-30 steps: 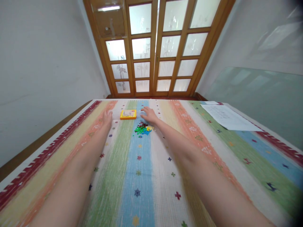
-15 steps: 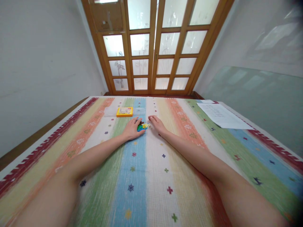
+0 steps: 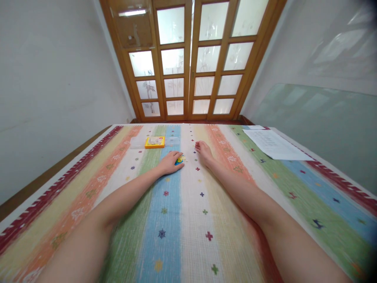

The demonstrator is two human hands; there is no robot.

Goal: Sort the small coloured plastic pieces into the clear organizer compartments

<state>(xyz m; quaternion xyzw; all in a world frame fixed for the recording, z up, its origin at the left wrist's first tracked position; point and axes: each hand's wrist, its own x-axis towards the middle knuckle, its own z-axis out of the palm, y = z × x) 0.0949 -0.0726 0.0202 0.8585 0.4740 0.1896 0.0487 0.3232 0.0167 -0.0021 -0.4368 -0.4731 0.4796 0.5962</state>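
Note:
My left hand (image 3: 171, 162) lies over a little heap of small colourful pieces (image 3: 180, 159), its thumb and fingers spread around the heap's left side. Yellow, blue and whitish pieces show at the fingertips, while the hand hides the rest. The pieces are too small for me to name their kind. To the right of the heap, my right hand (image 3: 204, 151) rests on its side above the striped tablecloth (image 3: 191, 212). Its fingers are stretched and slightly curved, with nothing visible in them.
Beyond my left hand are a flat yellow box (image 3: 154, 142) and clear plastic trays (image 3: 172, 142) at its sides. Printed paper sheets (image 3: 272, 144) lie at the far right of the table. A wooden door with glass panes (image 3: 188, 82) stands past the far edge.
My right hand has moved right, away from the heap. My left hand has shifted slightly right and covers more of the pieces; the green and dark ones no longer show.

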